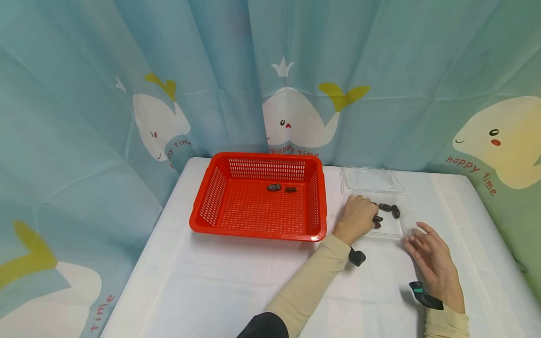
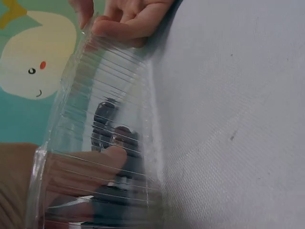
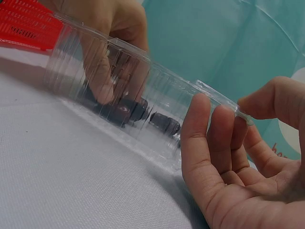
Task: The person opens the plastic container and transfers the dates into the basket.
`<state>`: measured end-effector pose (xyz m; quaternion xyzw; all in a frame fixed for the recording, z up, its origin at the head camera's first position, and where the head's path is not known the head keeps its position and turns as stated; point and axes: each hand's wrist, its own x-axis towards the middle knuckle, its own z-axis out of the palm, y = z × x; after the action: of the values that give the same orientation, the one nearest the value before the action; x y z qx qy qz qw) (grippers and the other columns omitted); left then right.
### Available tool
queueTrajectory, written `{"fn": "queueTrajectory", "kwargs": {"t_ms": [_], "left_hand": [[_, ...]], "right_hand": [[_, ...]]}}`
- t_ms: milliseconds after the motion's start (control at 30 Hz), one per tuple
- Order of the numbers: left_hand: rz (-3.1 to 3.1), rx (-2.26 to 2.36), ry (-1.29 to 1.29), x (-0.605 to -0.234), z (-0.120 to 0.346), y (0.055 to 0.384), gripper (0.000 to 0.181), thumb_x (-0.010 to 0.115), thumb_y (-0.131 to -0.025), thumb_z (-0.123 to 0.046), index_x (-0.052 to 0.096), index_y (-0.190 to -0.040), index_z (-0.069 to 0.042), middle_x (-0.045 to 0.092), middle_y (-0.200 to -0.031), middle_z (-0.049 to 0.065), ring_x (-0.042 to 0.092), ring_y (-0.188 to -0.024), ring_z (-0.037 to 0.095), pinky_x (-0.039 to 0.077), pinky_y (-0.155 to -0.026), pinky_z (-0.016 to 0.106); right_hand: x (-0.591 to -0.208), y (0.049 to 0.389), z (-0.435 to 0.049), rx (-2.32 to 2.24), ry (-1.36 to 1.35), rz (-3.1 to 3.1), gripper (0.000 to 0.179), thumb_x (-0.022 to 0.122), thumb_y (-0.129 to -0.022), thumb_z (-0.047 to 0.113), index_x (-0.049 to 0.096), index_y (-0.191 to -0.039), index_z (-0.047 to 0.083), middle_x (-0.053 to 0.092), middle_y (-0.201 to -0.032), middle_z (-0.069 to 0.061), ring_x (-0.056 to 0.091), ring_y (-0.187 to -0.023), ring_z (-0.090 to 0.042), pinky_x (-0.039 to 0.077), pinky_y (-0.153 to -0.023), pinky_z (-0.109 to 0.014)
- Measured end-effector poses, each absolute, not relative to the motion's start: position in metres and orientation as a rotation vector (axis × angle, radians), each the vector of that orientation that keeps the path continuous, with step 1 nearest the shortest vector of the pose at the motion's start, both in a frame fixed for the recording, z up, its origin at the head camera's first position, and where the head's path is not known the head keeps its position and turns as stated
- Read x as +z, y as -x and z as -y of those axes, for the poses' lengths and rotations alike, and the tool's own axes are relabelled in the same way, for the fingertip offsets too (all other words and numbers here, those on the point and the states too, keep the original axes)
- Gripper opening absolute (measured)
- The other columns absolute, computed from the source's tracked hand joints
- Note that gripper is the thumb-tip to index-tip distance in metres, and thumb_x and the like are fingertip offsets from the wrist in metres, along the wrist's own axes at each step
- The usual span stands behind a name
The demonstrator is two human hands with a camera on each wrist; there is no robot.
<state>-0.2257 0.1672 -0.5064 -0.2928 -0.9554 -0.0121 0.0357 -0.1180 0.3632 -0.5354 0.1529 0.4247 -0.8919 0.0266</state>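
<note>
Several dark pieces (image 1: 395,211) in a clear box (image 1: 390,229); right hand (image 1: 435,260) pinches the rim (best kept steady), left hand (image 1: 358,216) reaches in, grip unclear

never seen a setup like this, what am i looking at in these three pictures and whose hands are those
There is no machine at work here: these are one person's two bare hands. The wide picture comes from a camera worn on the head, looking forward and down. The other two come from cameras on the left and right wrists.

On the white table sit a red basket and an open clear container, both with dark oval pieces inside. The left hand reaches into the container among them; whether it grips one is hard to tell. The right hand pinches the container's corner.
</note>
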Motion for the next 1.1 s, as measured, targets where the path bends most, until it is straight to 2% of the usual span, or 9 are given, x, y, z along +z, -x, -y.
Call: {"fn": "queueTrajectory", "kwargs": {"t_ms": [433, 733, 1100], "left_hand": [[2.965, -0.141, 0.931, -0.5038, -0.1734, 0.2276, 0.023, 0.081, -0.086, -0.054, 0.072, -0.099, -0.037, 0.072, -0.095, -0.02, 0.058, -0.088, 0.005, 0.029, -0.074, 0.023], [2.957, -0.247, 0.915, -0.5093, -0.1731, 0.2307, 0.021, 0.084, -0.084, -0.049, 0.07, -0.097, -0.041, 0.069, -0.093, -0.024, 0.054, -0.084, 0.001, 0.029, -0.075, 0.02], [2.904, -0.366, 0.864, -0.5118, -0.1717, 0.231, 0.01, 0.079, -0.091, -0.043, 0.073, -0.097, -0.038, 0.071, -0.093, -0.024, 0.061, -0.088, -0.001, 0.031, -0.074, 0.018]], "right_hand": [[-0.5364, 0.1137, -0.363, -2.766, -0.457, -1.311, 0.027, 0.048, -0.108, 0.006, 0.06, -0.127, 0.022, 0.064, -0.099, -0.001, 0.07, -0.09, -0.013, 0.063, -0.083, -0.027], [-0.5389, 0.116, -0.3608, -2.799, -0.466, -1.314, 0.029, 0.048, -0.107, 0.003, 0.063, -0.126, 0.019, 0.064, -0.099, 0.0, 0.067, -0.088, -0.011, 0.063, -0.083, -0.027], [-0.5379, 0.1172, -0.3596, -2.801, -0.43, -1.321, 0.028, 0.049, -0.107, 0.002, 0.064, -0.125, 0.018, 0.064, -0.099, 0.0, 0.067, -0.088, -0.011, 0.062, -0.083, -0.026]]}}
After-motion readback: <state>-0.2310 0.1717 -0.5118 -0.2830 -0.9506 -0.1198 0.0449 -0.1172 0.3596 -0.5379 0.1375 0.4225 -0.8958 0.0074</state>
